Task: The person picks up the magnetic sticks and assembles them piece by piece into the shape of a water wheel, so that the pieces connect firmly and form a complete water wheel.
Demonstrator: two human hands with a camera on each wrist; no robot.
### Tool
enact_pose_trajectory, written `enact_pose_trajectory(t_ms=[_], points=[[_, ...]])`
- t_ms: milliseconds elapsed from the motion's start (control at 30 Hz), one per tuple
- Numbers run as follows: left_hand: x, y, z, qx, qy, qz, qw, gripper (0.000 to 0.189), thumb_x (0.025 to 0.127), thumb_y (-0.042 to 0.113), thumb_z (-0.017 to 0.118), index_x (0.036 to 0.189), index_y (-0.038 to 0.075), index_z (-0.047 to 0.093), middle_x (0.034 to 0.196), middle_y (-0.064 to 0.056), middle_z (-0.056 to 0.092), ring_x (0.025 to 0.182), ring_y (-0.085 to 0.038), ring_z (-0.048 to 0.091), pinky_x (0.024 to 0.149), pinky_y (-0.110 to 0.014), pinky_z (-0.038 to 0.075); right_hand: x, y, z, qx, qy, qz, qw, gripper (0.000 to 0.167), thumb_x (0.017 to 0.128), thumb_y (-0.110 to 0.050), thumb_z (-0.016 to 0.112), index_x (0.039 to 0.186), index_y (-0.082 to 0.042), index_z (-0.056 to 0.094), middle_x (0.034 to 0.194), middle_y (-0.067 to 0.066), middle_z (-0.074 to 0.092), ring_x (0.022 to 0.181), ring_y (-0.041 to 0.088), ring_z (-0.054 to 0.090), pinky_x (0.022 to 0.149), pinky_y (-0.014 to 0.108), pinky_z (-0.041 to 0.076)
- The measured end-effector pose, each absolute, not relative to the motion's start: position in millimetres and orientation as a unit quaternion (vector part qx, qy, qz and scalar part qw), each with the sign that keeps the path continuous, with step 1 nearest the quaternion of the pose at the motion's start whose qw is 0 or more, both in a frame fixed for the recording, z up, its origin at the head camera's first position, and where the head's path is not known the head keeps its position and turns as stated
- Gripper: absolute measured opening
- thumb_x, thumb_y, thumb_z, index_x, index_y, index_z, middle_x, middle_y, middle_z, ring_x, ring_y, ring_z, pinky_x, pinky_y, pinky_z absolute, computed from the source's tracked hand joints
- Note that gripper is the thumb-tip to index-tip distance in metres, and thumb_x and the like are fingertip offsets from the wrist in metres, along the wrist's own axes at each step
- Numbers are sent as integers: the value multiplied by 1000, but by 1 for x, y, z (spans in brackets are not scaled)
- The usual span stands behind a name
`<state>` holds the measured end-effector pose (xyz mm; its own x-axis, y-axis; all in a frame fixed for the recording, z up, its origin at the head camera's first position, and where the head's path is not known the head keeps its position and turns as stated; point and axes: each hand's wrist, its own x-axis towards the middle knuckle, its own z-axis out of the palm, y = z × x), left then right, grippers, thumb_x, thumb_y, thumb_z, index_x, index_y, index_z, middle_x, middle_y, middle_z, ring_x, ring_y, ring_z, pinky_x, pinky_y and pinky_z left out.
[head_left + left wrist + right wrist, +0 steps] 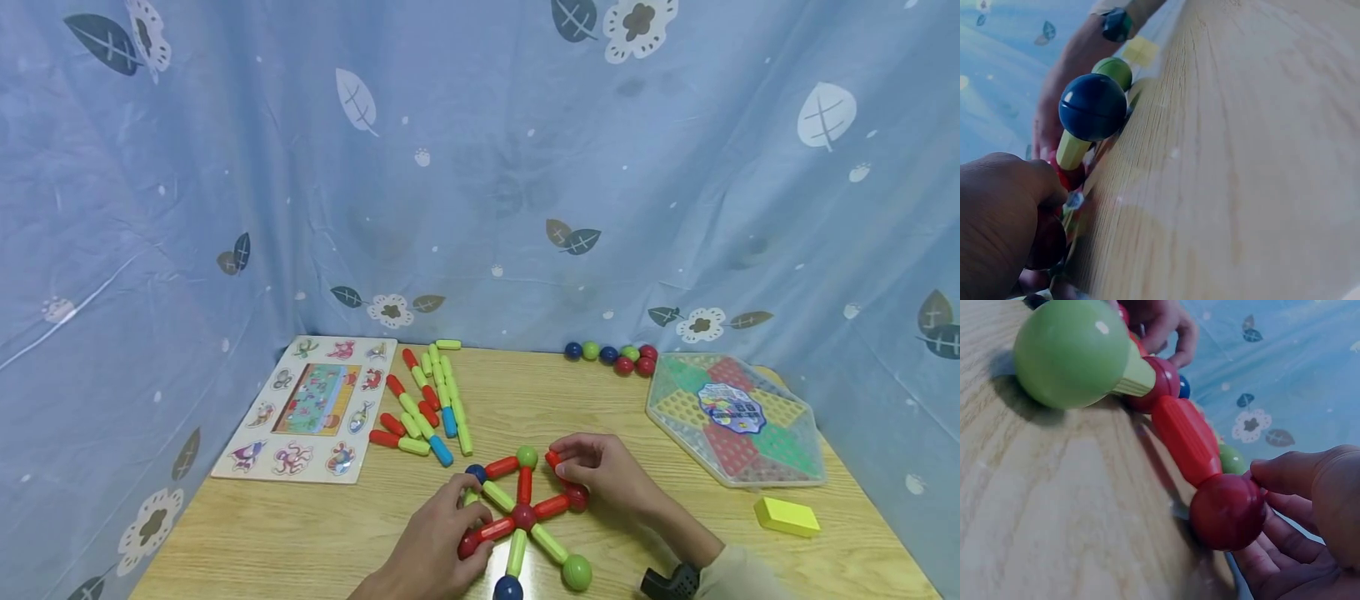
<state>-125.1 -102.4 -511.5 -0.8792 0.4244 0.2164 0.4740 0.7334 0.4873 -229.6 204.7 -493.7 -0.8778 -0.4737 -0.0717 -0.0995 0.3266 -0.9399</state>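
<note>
1. Closest to me, the lower blue ball (508,588) caps a yellow-green stick (517,552), with the lower green ball (577,572) just to its right on another.
2. Here's my left hand (437,542), thumb and fingers curled round the left red ball (468,546), gripping it.
3. Right between my hands lies the wheel of sticks and balls (525,490) on the table (277,537), six sticks fanning out from the middle red ball (524,517).
4. And my right hand (611,475) pinches a red stick (552,459) beside the right red ball (577,498); whether those two touch, I can't tell behind my fingers.
5. Off to the right, a yellow block (787,517) lies alone.
6. On the wheel's far side, another red stick (502,467) links the upper blue ball (476,474) and the top green ball (527,457).
7. Further out: loose sticks (408,405) beside a picture board (315,398) on the left, a game box (731,408) on the right.
8. Way back, spare balls (591,351) cluster near the blue curtain (480,192).
</note>
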Motion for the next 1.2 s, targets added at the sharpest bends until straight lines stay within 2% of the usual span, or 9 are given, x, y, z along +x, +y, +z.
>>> enact_pose_trajectory(t_ms=[200,467,667,767,933,1067,1200], points=[[-125,-103,-511,-243,-928,-280,45,15,93,32,84,104,24,79,135,0,59,95,-6,48,75,-18,43,-228,202,-501,-188,802,-545,156,29,102,-15,79,127,1,75,119,16,80,100,8,77,86,22,61],[-125,-103,-512,-250,-926,-277,57,15,93,31,84,104,24,78,135,-1,59,94,-5,48,76,-18,43,-228,195,-501,-217,831,-496,126,25,99,-20,82,120,-6,81,109,6,83,96,6,77,84,22,61],[-123,-104,-514,-266,-918,-289,50,18,99,42,80,105,25,79,128,4,59,93,-2,49,75,-18,44,-229,190,-504,-221,839,-485,109,21,98,-19,83,117,-9,81,104,3,82,91,7,76,81,23,61],[-121,-102,-517,-296,-899,-310,90,18,102,43,77,98,25,80,116,9,60,86,2,49,72,-15,44,-231,188,-504,-224,837,-488,106,20,100,-20,82,118,-10,81,105,3,82,91,8,76,80,23,61],[-118,-96,-522,-331,-859,-323,219,14,103,31,77,91,26,79,102,14,64,89,1,54,78,-16,48,-236,181,-504,-244,826,-495,114,19,101,-21,81,118,-11,81,108,4,82,93,10,75,81,24,60],[-119,-95,-521,-319,-848,-324,273,5,96,20,81,96,25,78,111,8,68,100,-8,56,85,-26,51,-240,173,-504,-274,817,-491,128,18,101,-19,81,117,-13,82,108,3,82,93,9,73,81,23,58],[-122,-97,-520,-334,-850,-309,265,22,89,15,82,109,24,79,131,-1,70,124,-22,61,97,-47,55,-245,165,-504,-317,804,-479,153,16,101,-20,81,116,-15,83,107,1,83,92,7,72,81,23,57]])
